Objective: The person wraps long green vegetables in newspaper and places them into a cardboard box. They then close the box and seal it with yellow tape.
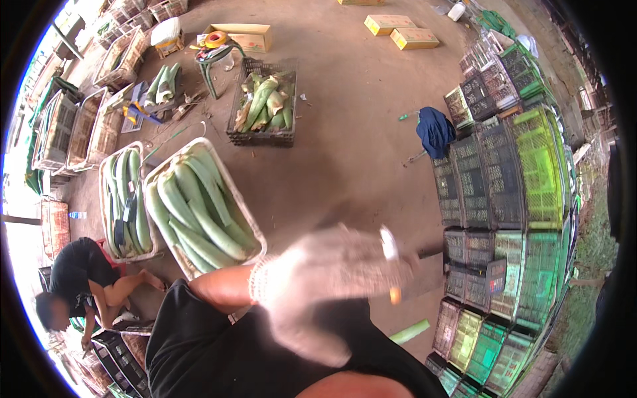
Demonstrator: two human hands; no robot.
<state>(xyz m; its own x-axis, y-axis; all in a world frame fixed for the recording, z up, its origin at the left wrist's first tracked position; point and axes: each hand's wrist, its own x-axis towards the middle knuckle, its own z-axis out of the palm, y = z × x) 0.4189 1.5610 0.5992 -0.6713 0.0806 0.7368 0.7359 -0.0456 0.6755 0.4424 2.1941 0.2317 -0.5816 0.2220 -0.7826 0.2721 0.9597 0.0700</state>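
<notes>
My left hand (318, 283), in a pale knitted work glove, reaches across above my black-clothed lap, blurred by motion. Between its fingers is a cigarette (389, 244), its white end up and its orange filter showing below. The gloved thumb is spread toward my body. My right hand is out of view; bare skin shows at the bottom edge. Left of the glove stands a pale crate (256, 231) of long, thick green leaves (199, 209) that look like aloe. A second crate (103, 199) of such leaves is beside it. A cut green piece (410, 332) lies on the floor.
A black crate (234, 138) holds trimmed leaves ahead, near a stool (206, 74) bearing a tape roll (217, 39). Stacked plastic crates (502, 174) line the right, with dark blue cloth (435, 132) beside them. Cardboard boxes (413, 38) lie farther off. Another person (79, 278) bends at left.
</notes>
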